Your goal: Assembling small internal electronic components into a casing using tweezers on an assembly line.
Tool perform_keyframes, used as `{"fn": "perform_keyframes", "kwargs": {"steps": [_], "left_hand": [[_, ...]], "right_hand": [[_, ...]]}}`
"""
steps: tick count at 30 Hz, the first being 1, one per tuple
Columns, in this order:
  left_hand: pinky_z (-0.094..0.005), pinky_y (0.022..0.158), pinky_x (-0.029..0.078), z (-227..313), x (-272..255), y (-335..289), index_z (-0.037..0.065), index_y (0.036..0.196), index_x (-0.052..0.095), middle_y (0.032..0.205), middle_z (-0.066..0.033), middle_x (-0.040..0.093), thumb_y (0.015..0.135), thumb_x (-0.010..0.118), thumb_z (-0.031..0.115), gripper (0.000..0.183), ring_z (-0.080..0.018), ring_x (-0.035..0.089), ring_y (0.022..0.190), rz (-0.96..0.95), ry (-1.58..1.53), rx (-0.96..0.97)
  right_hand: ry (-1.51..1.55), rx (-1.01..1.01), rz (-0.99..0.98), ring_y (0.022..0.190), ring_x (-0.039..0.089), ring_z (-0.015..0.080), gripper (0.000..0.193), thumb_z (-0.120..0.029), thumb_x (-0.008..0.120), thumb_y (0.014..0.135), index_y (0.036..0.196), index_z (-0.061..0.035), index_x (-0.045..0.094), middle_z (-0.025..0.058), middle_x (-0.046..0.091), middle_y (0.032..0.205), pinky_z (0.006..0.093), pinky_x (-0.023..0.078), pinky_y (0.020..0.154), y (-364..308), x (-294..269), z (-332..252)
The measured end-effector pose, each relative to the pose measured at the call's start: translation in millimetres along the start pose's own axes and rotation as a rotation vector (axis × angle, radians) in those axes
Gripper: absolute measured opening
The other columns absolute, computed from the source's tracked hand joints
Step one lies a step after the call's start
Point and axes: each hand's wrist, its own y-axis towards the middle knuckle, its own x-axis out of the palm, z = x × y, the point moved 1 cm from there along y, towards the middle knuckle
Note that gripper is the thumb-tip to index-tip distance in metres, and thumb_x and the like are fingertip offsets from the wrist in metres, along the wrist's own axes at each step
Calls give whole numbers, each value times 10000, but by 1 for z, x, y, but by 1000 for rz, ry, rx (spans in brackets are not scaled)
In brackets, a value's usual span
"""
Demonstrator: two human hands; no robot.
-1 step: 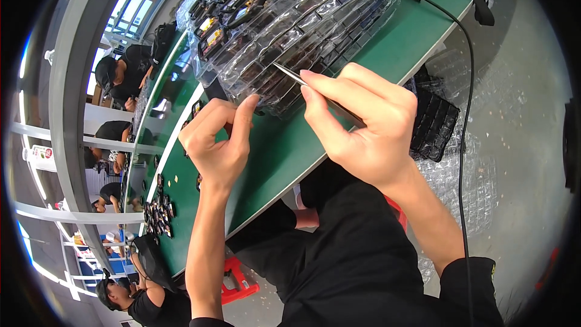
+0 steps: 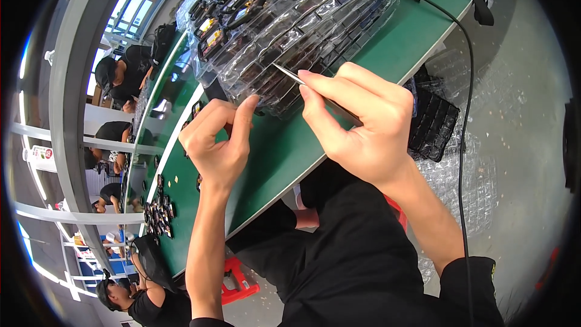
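Observation:
A pair of slim metal tweezers (image 2: pixel 289 74) is pinched between the thumb and forefinger of my right hand (image 2: pixel 369 124), its tip pointing up and to the left. My left hand (image 2: pixel 219 136) is closed with curled fingers and a raised thumb, over the near edge of the green table. What it grips, if anything, is hidden behind the fingers. Just beyond both hands rises a stack of clear plastic blister trays (image 2: pixel 290 42). Small black devices with coloured faces (image 2: pixel 239 0) lie on top of the stack, toward its left side.
The green table (image 2: pixel 266 157) runs diagonally, with a heap of small black devices (image 2: pixel 158 212) at its left part. A black cable (image 2: pixel 471 85) hangs down at the right. Black trays (image 2: pixel 434 124) and clear trays (image 2: pixel 454 188) lie below. Co-workers (image 2: pixel 124 75) sit along the left.
My right hand and the tweezers have shifted very slightly to the left. My left hand and the tray stack look the same.

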Motion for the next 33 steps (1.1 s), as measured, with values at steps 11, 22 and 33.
{"fn": "perform_keyframes", "kwargs": {"steps": [11,22,33], "left_hand": [[-272,516,397,0,-2,-2,-10,667,663,661,-54,677,927,886,-11,342,-101,561,535,-27,2,-18],[-276,515,399,1,0,-3,-6,665,670,650,-49,673,915,900,-7,340,-108,569,535,-20,-11,-24],[-355,809,517,14,-29,22,4,1014,737,1083,-136,683,876,883,41,204,-244,646,941,156,90,126]], "right_hand": [[5,12,-7,523,577,222,202,42,831,787,987,12,825,74,637,718,341,432,478,4,-1,-3],[2,-1,-6,538,608,219,197,51,840,823,1018,24,827,82,662,740,332,455,496,8,-2,-7],[68,156,69,531,606,179,206,49,842,858,1064,42,840,86,658,715,325,448,495,7,-8,-16]]}}
